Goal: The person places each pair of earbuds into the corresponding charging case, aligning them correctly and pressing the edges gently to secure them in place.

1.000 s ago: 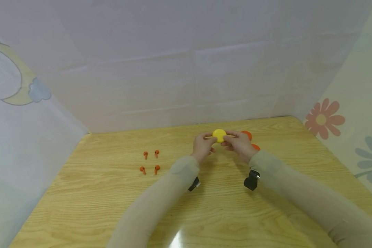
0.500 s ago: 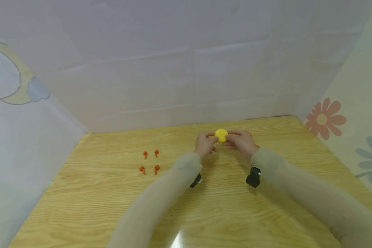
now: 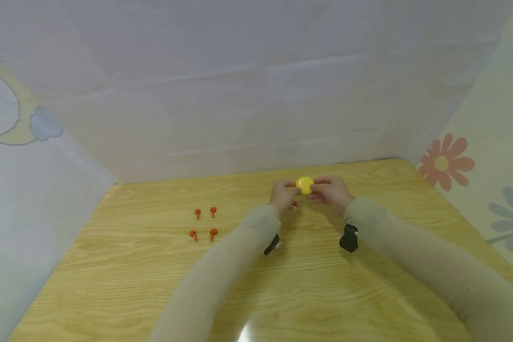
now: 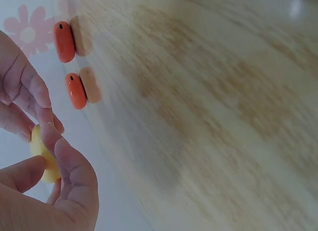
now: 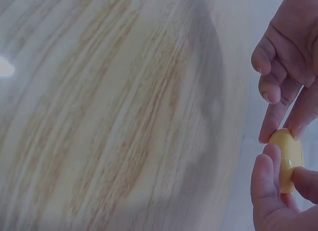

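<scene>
Two hands are meeting above the far middle of the wooden table [image 3: 308, 294], and both are pinching one small yellow case [image 3: 304, 185] between them. The left hand [image 3: 284, 196] is gripping the case's left side with curled fingertips [image 4: 63, 150], the thumb lying below it in the left wrist view. The right hand [image 3: 331, 193] is grasping the opposite side, its fingers [image 5: 264, 166] wrapping the rounded yellow edge in the right wrist view. The case is being held in the air, clear of the tabletop, between the two sets of fingertips.

Four small orange earbuds [image 3: 203, 223] are lying in a loose square on the table, well to the left of the hands and apart from them. Two orange oval cases [image 4: 70, 66] are resting on the table just beyond the hands, showing only in the left wrist view, one beside the other; each is casting a reflection on the glossy wood. A black wrist camera [image 3: 349, 237] is hanging under each beige sleeve [image 3: 414, 261]. Pale fabric walls are enclosing the table, bearing a moon print [image 3: 13, 109] on the left and flower prints [image 3: 446, 162] on the right.
</scene>
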A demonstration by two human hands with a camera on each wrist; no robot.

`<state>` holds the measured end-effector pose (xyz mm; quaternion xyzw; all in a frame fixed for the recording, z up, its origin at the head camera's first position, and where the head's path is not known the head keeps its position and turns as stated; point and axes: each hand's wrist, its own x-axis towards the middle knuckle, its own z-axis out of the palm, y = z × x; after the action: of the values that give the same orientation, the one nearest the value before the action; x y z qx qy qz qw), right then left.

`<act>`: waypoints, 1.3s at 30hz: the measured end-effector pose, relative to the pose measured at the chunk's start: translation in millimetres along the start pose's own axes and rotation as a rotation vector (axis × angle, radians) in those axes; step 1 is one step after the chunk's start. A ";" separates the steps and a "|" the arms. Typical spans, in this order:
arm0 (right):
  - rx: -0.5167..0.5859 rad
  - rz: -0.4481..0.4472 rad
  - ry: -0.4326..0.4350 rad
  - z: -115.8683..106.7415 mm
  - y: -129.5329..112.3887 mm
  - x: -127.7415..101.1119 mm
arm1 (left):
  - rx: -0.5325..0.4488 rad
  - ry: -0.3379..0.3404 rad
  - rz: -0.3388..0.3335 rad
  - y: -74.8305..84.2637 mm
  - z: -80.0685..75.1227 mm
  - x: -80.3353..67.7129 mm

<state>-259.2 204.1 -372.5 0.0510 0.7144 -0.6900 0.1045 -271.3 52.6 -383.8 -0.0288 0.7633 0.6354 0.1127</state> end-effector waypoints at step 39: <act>-0.206 0.161 -0.120 -13.4 22.0 -45.3 | 0.159 -0.193 -0.146 -12.6 5.1 -41.9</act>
<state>-211.4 221.6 -383.6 0.0555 0.7674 -0.6043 0.2069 -227.5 51.1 -388.0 -0.0140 0.7928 0.5628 0.2334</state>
